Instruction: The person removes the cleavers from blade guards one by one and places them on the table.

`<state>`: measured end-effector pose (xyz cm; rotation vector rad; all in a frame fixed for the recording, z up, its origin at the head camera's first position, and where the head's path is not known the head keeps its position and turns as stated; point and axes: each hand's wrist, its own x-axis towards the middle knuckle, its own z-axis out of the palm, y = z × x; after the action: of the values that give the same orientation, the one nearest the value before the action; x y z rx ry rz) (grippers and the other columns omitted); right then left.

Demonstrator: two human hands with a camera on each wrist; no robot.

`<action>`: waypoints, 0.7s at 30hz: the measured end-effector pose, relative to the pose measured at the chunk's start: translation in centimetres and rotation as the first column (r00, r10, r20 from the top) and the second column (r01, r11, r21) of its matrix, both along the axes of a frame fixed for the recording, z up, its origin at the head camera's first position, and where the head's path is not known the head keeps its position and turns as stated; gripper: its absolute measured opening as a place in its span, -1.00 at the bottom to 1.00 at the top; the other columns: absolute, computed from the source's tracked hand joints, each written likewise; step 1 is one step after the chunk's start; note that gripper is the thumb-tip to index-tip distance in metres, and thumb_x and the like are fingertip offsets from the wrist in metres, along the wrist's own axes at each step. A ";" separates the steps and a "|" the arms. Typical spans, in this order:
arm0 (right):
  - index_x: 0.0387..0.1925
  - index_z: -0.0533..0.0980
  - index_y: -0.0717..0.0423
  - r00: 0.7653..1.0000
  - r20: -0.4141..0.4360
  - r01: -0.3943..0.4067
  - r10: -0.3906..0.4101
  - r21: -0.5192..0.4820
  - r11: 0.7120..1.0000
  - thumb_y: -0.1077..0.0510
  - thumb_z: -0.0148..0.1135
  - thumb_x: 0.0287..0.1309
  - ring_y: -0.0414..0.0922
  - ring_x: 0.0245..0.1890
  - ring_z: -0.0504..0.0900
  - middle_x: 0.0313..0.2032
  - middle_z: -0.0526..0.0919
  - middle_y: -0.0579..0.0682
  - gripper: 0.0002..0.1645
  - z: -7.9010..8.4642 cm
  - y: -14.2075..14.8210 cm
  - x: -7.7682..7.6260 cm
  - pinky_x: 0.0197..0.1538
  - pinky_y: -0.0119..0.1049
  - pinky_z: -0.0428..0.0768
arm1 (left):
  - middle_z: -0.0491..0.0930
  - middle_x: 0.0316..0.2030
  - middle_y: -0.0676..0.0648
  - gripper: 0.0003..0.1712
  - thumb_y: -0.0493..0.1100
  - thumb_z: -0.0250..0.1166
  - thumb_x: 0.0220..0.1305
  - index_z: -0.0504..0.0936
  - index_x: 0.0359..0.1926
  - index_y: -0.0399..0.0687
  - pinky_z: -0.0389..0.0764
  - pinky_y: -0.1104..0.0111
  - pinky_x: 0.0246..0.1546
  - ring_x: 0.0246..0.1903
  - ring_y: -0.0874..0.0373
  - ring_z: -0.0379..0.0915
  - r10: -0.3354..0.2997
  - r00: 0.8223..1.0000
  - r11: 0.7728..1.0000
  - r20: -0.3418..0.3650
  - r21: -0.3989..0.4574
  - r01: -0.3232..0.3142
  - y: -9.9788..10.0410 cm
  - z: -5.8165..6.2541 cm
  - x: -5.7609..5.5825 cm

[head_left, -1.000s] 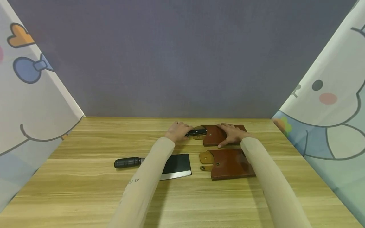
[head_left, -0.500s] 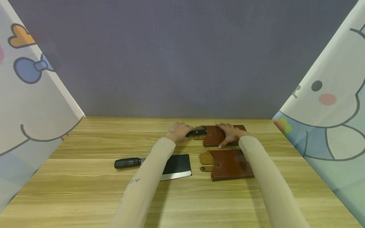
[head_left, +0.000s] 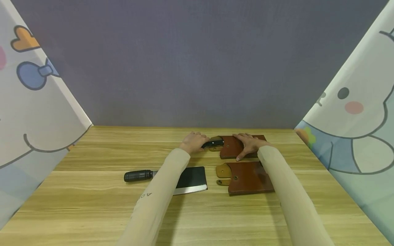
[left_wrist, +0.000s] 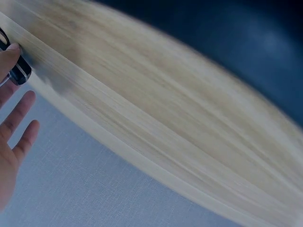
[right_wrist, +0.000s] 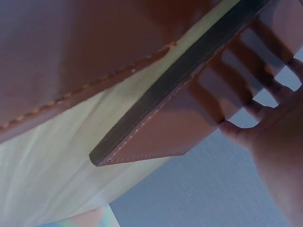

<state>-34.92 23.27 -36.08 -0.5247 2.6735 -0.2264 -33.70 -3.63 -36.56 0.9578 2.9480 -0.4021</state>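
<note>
In the head view a black-handled knife [head_left: 216,143] sits with its blade hidden inside the far brown leather sheath [head_left: 228,149]. My left hand [head_left: 193,142] pinches the end of the handle [left_wrist: 20,72] between thumb and index finger, the other fingers extended. My right hand [head_left: 250,143] rests on top of that sheath. In the right wrist view the right hand [right_wrist: 279,137] has its fingers spread, with fingertips touching the sheath [right_wrist: 163,130]. Below the hands lie a second brown sheath [head_left: 249,179] and a cleaver [head_left: 192,177], partly covered by the left sleeve.
The cleaver's black handle [head_left: 138,175] points left. Everything lies on a wooden table [head_left: 101,201]. A grey panel [head_left: 197,68] rises behind the table's far edge, and cartoon-printed cloths [head_left: 354,136] flank both sides.
Both hands stay almost where they were on the knife and sheath. The right forearm has shifted slightly left, while the whole view has drifted a little.
</note>
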 end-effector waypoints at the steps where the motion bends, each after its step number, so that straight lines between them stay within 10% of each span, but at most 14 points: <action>1: 0.42 -0.19 -0.02 1.000 -0.004 -0.005 0.005 -0.001 1.000 -0.33 0.41 -0.32 0.31 0.36 -0.24 0.40 -0.21 0.26 0.40 0.0 0.0 0.0 0.19 0.44 -0.14 | 0.34 0.25 0.11 -0.32 0.12 0.22 0.14 0.27 0.29 0.24 0.29 0.15 0.24 0.21 0.10 0.27 0.001 1.000 1.000 0.001 -0.001 -0.001 0.0 0.0 0.0; 21: 0.39 -0.04 0.10 0.984 -0.154 -0.100 0.094 -0.029 0.995 -0.29 0.43 -0.32 0.40 0.31 -0.07 0.36 -0.02 0.32 0.32 0.2 0.4 1.0 0.18 0.45 -0.10 | 0.35 0.24 0.11 -0.29 0.12 0.24 0.10 0.27 0.29 0.22 0.27 0.16 0.25 0.20 0.10 0.28 0.000 1.000 1.000 0.024 -0.002 0.000 0.3 0.2 0.4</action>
<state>-33.87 23.64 -35.85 -0.7082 2.7862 -0.2155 -33.25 -3.34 -36.34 0.9553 2.9252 -0.3912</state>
